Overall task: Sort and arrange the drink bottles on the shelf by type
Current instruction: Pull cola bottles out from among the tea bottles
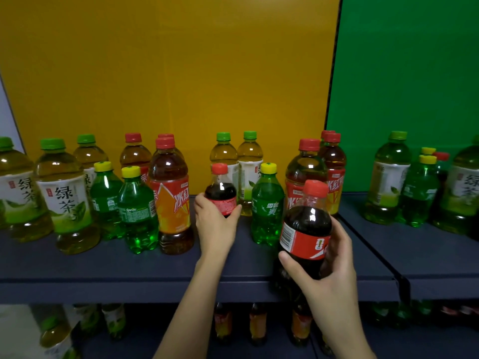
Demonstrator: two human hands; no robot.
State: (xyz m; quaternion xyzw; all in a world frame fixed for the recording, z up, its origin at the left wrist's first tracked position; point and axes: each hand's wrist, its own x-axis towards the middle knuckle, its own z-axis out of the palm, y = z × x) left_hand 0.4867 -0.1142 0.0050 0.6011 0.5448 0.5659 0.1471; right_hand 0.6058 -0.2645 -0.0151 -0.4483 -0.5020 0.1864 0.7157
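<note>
My left hand (216, 224) grips a small cola bottle (220, 191) with a red cap, standing mid-shelf. My right hand (329, 268) holds a second cola bottle (307, 229) near the shelf's front edge, tilted slightly. On the dark shelf (103, 265) stand green tea bottles (68, 200) with green caps at the left, two Sprite bottles (138, 211) with yellow caps, an iced red tea bottle (172, 200), another Sprite bottle (267, 206), and more iced tea bottles (334, 172) behind my right hand.
A yellow back panel (168, 73) and a green back panel (409, 73) meet at a divider. The right shelf section (414, 252) carries green tea and Sprite bottles (417, 193). More bottles (258, 325) stand on the lower shelf.
</note>
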